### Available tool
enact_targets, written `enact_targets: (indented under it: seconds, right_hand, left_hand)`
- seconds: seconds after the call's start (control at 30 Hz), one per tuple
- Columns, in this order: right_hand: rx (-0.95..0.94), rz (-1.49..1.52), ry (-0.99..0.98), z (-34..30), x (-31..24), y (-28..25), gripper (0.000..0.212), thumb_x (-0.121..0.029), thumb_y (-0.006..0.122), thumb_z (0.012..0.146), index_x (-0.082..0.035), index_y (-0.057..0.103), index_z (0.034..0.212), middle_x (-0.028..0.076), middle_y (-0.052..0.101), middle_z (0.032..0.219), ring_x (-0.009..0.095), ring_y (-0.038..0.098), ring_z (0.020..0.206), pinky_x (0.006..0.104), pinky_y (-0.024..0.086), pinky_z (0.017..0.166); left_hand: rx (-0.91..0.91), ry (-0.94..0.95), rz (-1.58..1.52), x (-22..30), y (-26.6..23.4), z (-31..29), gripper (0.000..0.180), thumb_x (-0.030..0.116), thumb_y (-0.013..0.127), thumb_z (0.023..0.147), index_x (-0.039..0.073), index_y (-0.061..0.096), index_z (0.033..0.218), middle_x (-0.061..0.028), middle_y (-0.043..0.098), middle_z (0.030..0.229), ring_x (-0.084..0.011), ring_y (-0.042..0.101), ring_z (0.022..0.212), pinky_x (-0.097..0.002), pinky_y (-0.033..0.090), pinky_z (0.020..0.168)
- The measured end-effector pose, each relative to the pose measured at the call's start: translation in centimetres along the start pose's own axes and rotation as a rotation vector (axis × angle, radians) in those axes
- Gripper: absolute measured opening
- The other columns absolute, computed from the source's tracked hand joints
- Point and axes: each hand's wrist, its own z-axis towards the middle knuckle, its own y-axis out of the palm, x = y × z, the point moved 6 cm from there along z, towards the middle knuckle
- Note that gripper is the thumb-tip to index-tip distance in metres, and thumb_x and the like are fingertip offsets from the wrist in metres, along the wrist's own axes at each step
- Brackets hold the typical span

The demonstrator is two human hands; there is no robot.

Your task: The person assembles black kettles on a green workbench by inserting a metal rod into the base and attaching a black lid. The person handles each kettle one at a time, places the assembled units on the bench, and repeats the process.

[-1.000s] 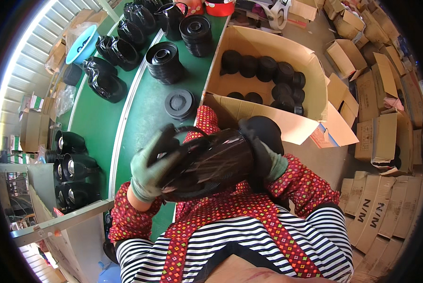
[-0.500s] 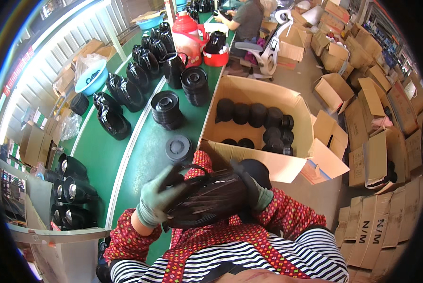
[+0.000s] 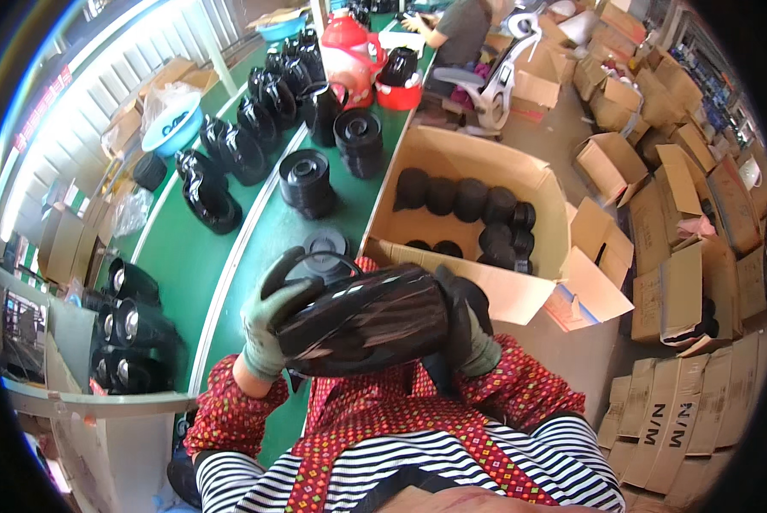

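Observation:
A glossy black jug (image 3: pixel 371 323) lies sideways in front of my chest, held between both hands. My gloved left hand (image 3: pixel 272 321) grips its left end, fingers over the upper side near a thin black loop. At the other end my gloved right hand (image 3: pixel 473 329) is closed round the jug's end, its fingers partly hidden. A dark rounded piece shows beside that hand; I cannot make out whether it is separate. Just beyond the jug, a round black lid-like disc (image 3: pixel 324 248) lies on the green bench (image 3: pixel 259 256).
Stacks of black discs (image 3: pixel 306 179) and rows of black jugs (image 3: pixel 212 201) stand on the bench. An open carton (image 3: pixel 477 274) with black round parts is at right. A red flask (image 3: pixel 349 56), blue basin (image 3: pixel 171 128), a person (image 3: pixel 460 34) and a chair (image 3: pixel 495 85) are farther off.
The jug has turned slightly and moved up a little, held in both hands. My left hand's fingers have gone from blurred motion to resting on its end. The view has shifted slightly.

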Motion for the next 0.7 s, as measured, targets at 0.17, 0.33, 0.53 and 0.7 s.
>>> enact_targets:
  seconds: [0.17,0.33,0.53,0.7]
  right_hand:
    - [-0.41,-1.007,-0.669,-1.1,-5.7,4.3,0.104,-0.069,0.072,0.083,-0.01,0.041,0.163,0.03,0.029,0.166,0.047,0.032,0.151,0.0578,0.03,0.123]
    - [-0.746,-1.179,-0.811,-2.7,-5.8,6.9,0.104,-0.069,0.086,0.068,-0.016,0.056,0.152,0.035,0.029,0.165,0.059,0.029,0.15,0.0708,0.026,0.12]
    - [-0.508,-1.109,-0.979,-3.7,-5.6,4.6,0.078,-0.055,0.083,0.082,-0.009,0.063,0.141,0.032,0.05,0.152,0.055,0.046,0.142,0.0659,0.035,0.117]
    - [0.034,-0.63,-0.69,-1.9,-3.3,-0.2,0.065,-0.043,0.064,0.104,0.003,0.054,0.147,0.022,0.056,0.148,0.031,0.056,0.137,0.0436,0.044,0.116]
  left_hand:
    - [-0.171,-0.644,-1.505,-4.0,8.8,-6.0,0.064,0.03,0.064,0.106,0.001,0.041,0.159,-0.0192,0.051,0.157,-0.0301,0.06,0.136,-0.0457,0.051,0.115]
    - [-0.424,-0.624,-1.364,-5.7,14.5,-10.3,0.053,0.024,0.067,0.105,0.005,0.053,0.152,-0.0159,0.054,0.156,-0.0277,0.058,0.138,-0.0448,0.049,0.117]
    - [-0.4,-0.558,-1.213,-5.1,14.0,-8.6,0.057,0.039,0.057,0.106,0.001,0.055,0.148,-0.0176,0.061,0.147,-0.0292,0.063,0.13,-0.0447,0.054,0.11]
    - [-0.072,-0.451,-1.006,-5.7,8.9,-4.4,0.067,0.051,0.048,0.107,-0.003,0.057,0.145,-0.019,0.066,0.14,-0.0305,0.068,0.123,-0.0446,0.058,0.105]
